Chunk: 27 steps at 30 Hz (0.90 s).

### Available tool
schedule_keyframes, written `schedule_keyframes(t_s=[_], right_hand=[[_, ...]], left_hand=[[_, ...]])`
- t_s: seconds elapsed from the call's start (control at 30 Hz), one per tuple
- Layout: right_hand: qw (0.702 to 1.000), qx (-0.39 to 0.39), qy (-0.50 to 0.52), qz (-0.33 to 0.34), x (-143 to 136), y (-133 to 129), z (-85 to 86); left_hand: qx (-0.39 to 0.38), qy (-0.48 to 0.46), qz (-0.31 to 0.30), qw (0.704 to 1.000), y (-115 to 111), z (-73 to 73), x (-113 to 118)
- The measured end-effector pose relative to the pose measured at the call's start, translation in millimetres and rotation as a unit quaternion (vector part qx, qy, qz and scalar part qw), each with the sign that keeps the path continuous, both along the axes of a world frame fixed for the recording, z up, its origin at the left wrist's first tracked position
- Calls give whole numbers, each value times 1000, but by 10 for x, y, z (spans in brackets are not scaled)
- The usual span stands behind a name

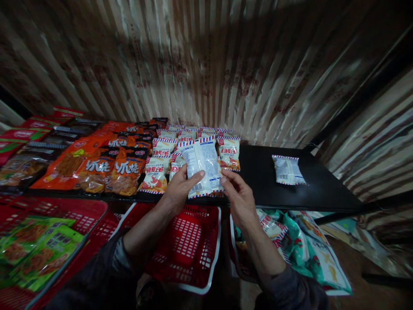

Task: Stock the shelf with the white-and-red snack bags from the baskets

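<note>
Head view: a white snack packet (206, 161), printed back facing the wearer, is held between the two hands. The left hand (177, 189) grips its lower left, thumb across the face; the right hand (238, 193) pinches its right edge. Just beyond, white-and-red packets (156, 172) fill part of a black shelf (254, 172); a similar packet (288, 170) lies well apart, rightward.

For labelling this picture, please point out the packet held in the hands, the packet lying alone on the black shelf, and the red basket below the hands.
Held packet (205, 161), head view: middle of its printed back.
Lone packet (288, 170), head view: its upper face.
Red basket (186, 237), head view: perforated floor.
</note>
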State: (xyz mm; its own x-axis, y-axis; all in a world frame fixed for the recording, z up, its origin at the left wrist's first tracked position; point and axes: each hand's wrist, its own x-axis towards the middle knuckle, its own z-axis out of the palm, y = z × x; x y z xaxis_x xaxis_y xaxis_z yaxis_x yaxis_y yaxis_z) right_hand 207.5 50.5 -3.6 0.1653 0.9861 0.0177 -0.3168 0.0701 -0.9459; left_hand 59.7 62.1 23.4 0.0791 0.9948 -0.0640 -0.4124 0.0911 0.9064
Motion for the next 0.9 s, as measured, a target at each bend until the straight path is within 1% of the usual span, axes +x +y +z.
schedule_keyframes(t_s=[0.4,0.6,0.77,0.9], right_hand=[[1000,0,4,23,-4,-18,15],[1000,6,-9,-2,8,-10,-29],[999,7,-14,-35,25,12,-47],[999,8,-24,-36,36,14,-54]], left_hand=[[7,8,17,1000,3,-8,-12],[-4,-16,16,1000,-25,47,1],[-13,-52,43,998,-39,86,4],[-12,-51,9,999,-49,90,17]])
